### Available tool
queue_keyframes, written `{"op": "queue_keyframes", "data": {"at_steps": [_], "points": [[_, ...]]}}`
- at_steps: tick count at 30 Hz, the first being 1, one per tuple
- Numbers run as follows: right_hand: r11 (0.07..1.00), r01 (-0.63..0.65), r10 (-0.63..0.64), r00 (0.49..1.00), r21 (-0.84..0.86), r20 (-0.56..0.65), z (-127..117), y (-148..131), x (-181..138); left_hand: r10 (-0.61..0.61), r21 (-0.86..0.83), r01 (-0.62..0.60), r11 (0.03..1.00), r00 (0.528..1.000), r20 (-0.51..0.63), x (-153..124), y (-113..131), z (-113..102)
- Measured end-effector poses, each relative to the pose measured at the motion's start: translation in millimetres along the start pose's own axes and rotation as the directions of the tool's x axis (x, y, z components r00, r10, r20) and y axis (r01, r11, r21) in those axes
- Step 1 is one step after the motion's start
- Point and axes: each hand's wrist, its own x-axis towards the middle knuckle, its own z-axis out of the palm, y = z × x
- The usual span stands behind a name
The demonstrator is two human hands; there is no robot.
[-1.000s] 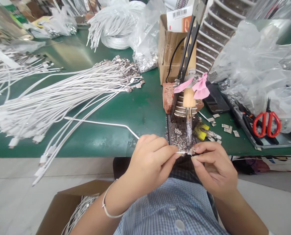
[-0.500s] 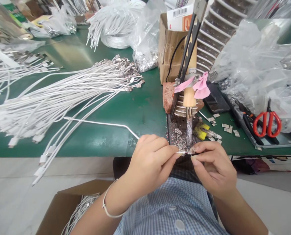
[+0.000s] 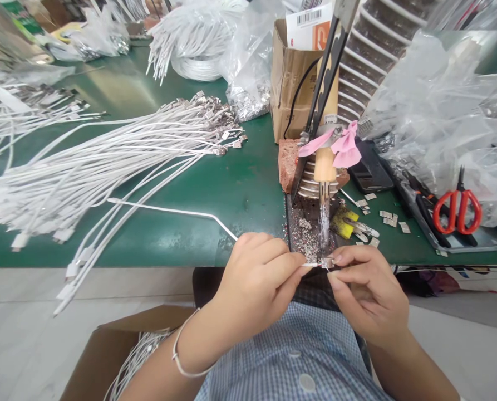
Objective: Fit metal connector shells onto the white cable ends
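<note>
My left hand (image 3: 259,278) is closed in a pinch on a white cable (image 3: 190,211), close to its stripped end. The rest of that cable runs left over the table edge area. My right hand (image 3: 371,295) pinches a small metal USB connector (image 3: 328,262) between thumb and fingers, and a thin wire (image 3: 328,269) shows by its thumb. Cable end and connector meet right under the tip of a clamped soldering iron (image 3: 324,214), which points down from its wooden handle. Whether the tip touches the joint is too small to tell.
A bundle of white cables (image 3: 118,156) with metal plugs lies at left. Around the iron stand a brick (image 3: 289,159), a cardboard box (image 3: 288,94) and a yellow sponge (image 3: 343,224). Red-handled scissors (image 3: 457,211) rest in a tray at right. A carton (image 3: 102,351) sits below.
Both hands have shifted slightly, the right one a little down and right, with cable end and connector kept under the iron tip. Grips are the same.
</note>
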Motion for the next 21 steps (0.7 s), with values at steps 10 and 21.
{"op": "queue_keyframes", "data": {"at_steps": [10,21], "points": [[1.0,0.003,-0.003,1.0,-0.028,-0.009,1.5,0.9,2.4,-0.017,0.013,0.017,1.0,1.0,0.0,1.5,-2.0,0.6],[1.0,0.017,-0.018,1.0,-0.025,-0.014,1.2,1.0,6.0,-0.017,-0.008,0.016,1.0,1.0,-0.024,3.5,-2.6,1.6]]}}
